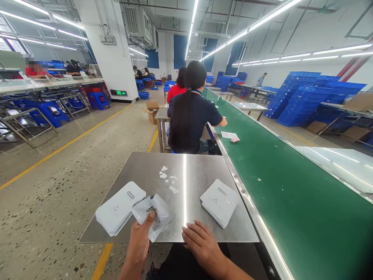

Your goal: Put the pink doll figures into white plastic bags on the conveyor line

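A white plastic pouch (pixel 162 214) with dark print is gripped in my left hand (pixel 139 238), the thumb pressing on its front. It looks puffed out, and its contents are hidden. My right hand (pixel 202 244) rests at the near edge of the metal table (pixel 201 169), fingers stretched out and holding nothing. Left of the pouch lies a stack of flat white printed pouches or cards (pixel 115 214), partly under the held pouch. To the right of my right hand sits a second stack of white printed pieces (pixel 220 201). Several small round white pieces (pixel 172 181) are scattered beyond the pouch.
A green conveyor belt (pixel 271 171) with a metal rail (pixel 250 198) runs along the table's right side. A white card (pixel 229 135) and a small pink item (pixel 235 139) lie on it. A co-worker (pixel 189 112) sits just ahead. Blue crates (pixel 309 97) stand far right.
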Demonstrator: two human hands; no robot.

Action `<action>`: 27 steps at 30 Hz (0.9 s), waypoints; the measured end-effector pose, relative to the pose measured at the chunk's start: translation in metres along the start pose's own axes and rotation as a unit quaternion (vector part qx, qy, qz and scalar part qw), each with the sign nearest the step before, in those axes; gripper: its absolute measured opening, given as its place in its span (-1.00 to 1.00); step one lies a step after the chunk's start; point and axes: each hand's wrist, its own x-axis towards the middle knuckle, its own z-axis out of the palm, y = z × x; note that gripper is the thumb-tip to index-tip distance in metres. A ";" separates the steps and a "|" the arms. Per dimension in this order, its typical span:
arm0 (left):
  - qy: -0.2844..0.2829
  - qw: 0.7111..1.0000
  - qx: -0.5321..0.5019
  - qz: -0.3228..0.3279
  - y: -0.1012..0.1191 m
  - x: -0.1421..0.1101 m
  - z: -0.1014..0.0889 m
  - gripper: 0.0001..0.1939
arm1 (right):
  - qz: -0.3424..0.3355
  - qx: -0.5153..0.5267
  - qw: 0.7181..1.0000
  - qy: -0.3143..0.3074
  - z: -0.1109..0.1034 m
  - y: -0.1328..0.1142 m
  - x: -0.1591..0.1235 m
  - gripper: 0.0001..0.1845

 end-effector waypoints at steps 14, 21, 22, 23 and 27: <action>-0.161 0.907 0.344 0.183 -0.001 -0.039 0.064 -0.73 | 0.242 0.267 0.921 0.150 -0.113 0.002 0.086 -0.96; -0.191 0.901 0.336 0.197 -0.007 -0.038 0.069 -0.72 | 0.178 0.187 0.959 0.113 -0.113 0.004 0.082 -0.86; -0.191 0.902 0.336 0.191 -0.007 -0.038 0.069 -0.71 | 0.179 0.178 0.962 0.107 -0.115 0.004 0.081 -0.84; -0.190 0.903 0.337 0.186 -0.008 -0.037 0.069 -0.70 | 0.182 0.172 0.963 0.099 -0.118 0.004 0.080 -0.82; -0.202 0.907 0.333 0.163 -0.010 -0.038 0.069 -0.71 | 0.181 0.148 0.972 0.032 -0.128 -0.003 0.074 -0.81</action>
